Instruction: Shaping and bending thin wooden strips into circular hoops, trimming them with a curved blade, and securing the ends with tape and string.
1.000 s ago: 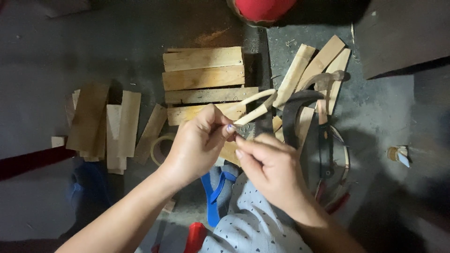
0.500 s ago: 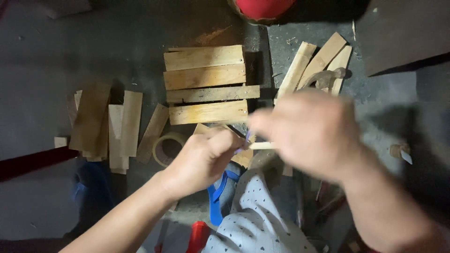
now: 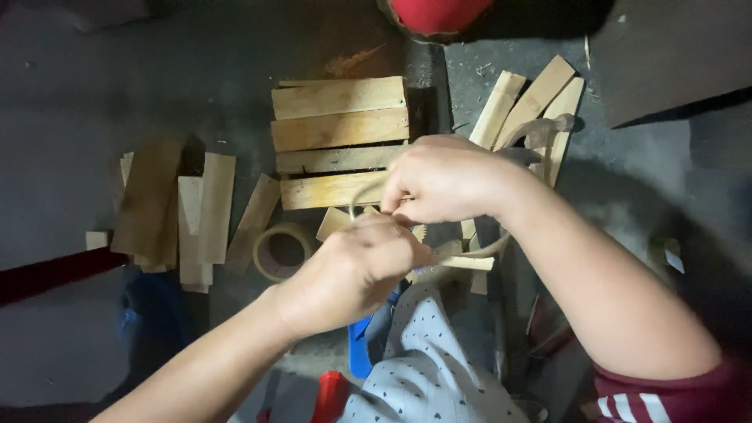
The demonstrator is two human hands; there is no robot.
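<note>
My left hand (image 3: pixel 362 262) is closed around a bundle of thin pale wooden strips (image 3: pixel 464 262), whose ends stick out to the right below my fist. My right hand (image 3: pixel 446 178) sits just above it, fingers pinched on a thin curved strip (image 3: pixel 359 197) that loops to the left of my fingers. Both hands hover over a stack of flat wooden slats (image 3: pixel 338 117) lying on the dark floor.
More slats lie at the left (image 3: pixel 196 207) and upper right (image 3: pixel 533 102). A roll of tape (image 3: pixel 283 251) rests on the floor by my left hand. A red object (image 3: pixel 439 14) is at the top edge. A blue tool handle (image 3: pixel 359 356) and grey dotted cloth (image 3: pixel 427 368) are below.
My right hand has moved up and left, from below-right of the left hand to above it. The long strips that pointed up-right are now bent into a loop between my hands.
</note>
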